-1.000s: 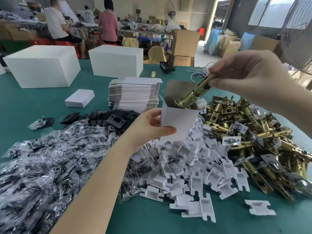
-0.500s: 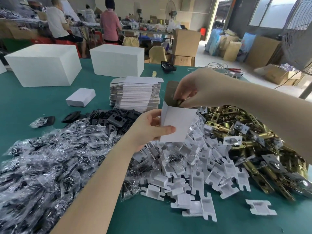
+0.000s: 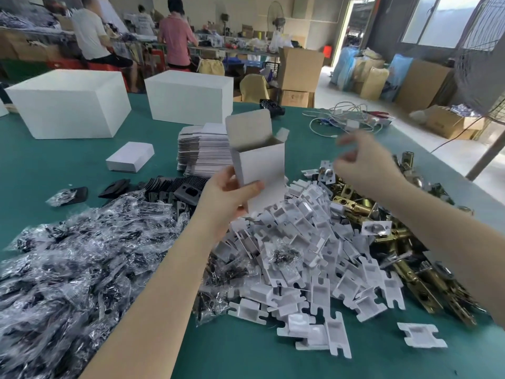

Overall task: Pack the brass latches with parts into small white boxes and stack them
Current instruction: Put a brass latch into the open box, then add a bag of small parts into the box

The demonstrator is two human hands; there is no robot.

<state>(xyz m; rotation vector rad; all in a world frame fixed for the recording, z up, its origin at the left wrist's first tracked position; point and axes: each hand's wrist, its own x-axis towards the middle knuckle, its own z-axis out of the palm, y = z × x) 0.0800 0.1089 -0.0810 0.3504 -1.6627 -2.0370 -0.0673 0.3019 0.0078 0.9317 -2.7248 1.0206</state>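
The left hand (image 3: 226,192) grips the small white box (image 3: 258,162) upright, lid open, so parts can drop in. The right hand (image 3: 363,162), at three o'clock from it, is blurry; fingers look loosely curled, holding nothing, above the brass latches (image 3: 355,206).

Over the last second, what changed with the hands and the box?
The right hand pushed the brass latch down into the small white box, let go and drew back to the right, now blurred and holding nothing. The left hand kept gripping the box, top flap open. The piles stayed put.
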